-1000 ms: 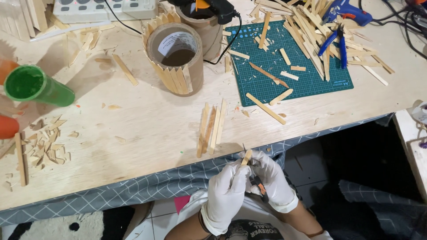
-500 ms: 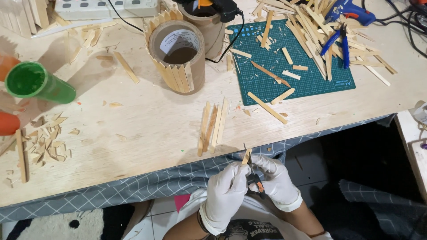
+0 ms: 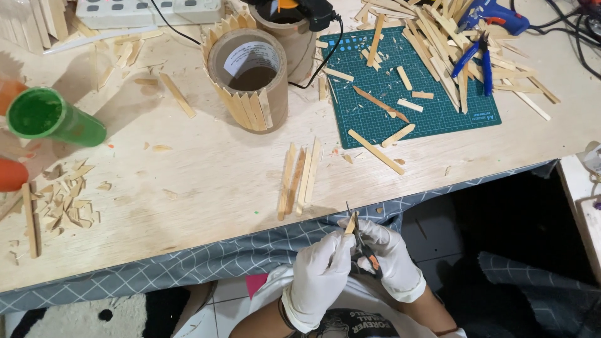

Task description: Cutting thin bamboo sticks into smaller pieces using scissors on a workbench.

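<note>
Stick (image 3: 350,224) stood nearly upright, pinched in my left hand (image 3: 322,275); my right hand (image 3: 388,260) gripped scissors (image 3: 362,247) just beside it.

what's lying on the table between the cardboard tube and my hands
In the head view, a row of wooden sticks lies between the cardboard tube and the hands.

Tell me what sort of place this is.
Probably a home craft bench: a wooden table strewn with craft sticks, a green cutting mat, a blue glue gun and a stick-clad cardboard tube. Gloved hands cut a stick with scissors.
</note>
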